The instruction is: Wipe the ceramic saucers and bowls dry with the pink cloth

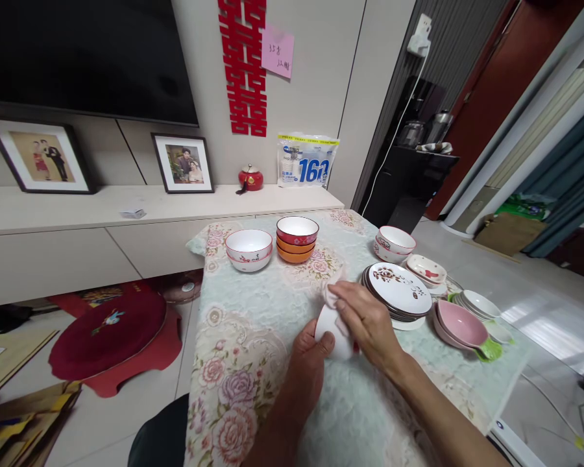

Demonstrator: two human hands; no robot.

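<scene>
1. Floral cloth covers the table (pixel 253 363), set before a low cabinet with framed photos.
2. Left hand (pixel 306 363) is clamped around a white bowl (pixel 331 331), thumb on its side.
3. Right hand (pixel 367 321) presses a pale cloth (pixel 331 288) onto the bowl, fingers closed over it.
4. Just right of that hand sits a stack of plates (pixel 401 292); beyond both hands stand stacked bowls (pixel 296 239).

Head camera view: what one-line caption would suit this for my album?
Left hand holds a white bowl while right hand presses a cloth to it.

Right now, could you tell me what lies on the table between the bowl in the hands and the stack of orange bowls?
In the head view, only bare floral tablecloth lies between the white bowl and the orange bowl stack; a pale cloth sticks up from the held bowl.
</scene>
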